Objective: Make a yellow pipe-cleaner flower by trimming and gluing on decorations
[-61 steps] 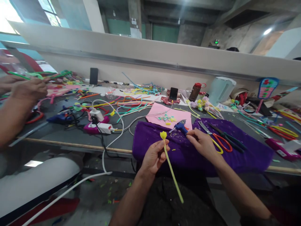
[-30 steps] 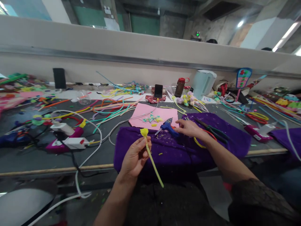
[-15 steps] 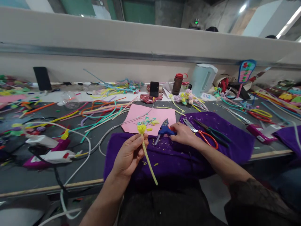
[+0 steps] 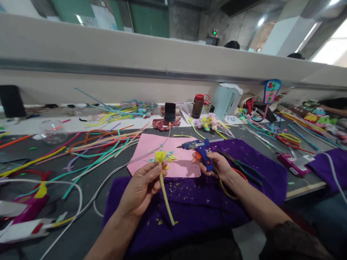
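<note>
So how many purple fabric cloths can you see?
2. One wide purple fabric cloth lies at the front, just this side of the flat pink sheet. Another purple fabric cloth is at the right edge, partly cut off. More could be hidden.

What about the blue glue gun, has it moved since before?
Yes, it went up. Earlier the blue glue gun lay on the purple cloth by the pink sheet; now the right hand holds it raised off the cloth.

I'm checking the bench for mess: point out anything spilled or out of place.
Small yellow scraps lie strewn on the purple cloth, looking stray, unlike the bits gathered on the pink sheet.
</note>
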Available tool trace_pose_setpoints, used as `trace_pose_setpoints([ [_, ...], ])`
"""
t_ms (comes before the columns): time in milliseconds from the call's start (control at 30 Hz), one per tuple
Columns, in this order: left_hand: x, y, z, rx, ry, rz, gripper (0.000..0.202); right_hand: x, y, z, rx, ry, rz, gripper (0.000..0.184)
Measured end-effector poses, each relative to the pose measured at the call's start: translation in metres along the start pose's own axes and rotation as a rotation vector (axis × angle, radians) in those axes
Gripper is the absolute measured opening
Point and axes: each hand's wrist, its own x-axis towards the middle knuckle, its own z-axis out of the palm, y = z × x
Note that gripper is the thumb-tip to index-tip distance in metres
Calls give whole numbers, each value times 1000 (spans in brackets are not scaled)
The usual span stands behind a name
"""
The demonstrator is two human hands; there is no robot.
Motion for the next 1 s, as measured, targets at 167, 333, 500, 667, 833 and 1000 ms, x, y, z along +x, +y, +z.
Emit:
trace_pose_setpoints([
  [167, 13, 2, -21, 30, 59, -40, 20, -2, 4, -2, 112, 112, 64, 43],
  [333, 29, 13, -38, 55, 72, -78, 21, -9, 4, -1, -23, 169, -20, 43],
  [500, 40, 4, -40, 77, 49, -153, 20, -14, 4, 0, -22, 134, 33, 41],
  [667, 42, -11, -41, 87, 57, -223, 21, -25, 6, 9, -31, 58, 120, 35],
  [833, 40, -4, -47, 70, 89, -159, 20, -36, 11, 11, 18, 36, 108, 43],
  [1000, 35, 2, -49, 22, 100, -162, 15, -35, 14, 12, -43, -11, 147, 37],
])
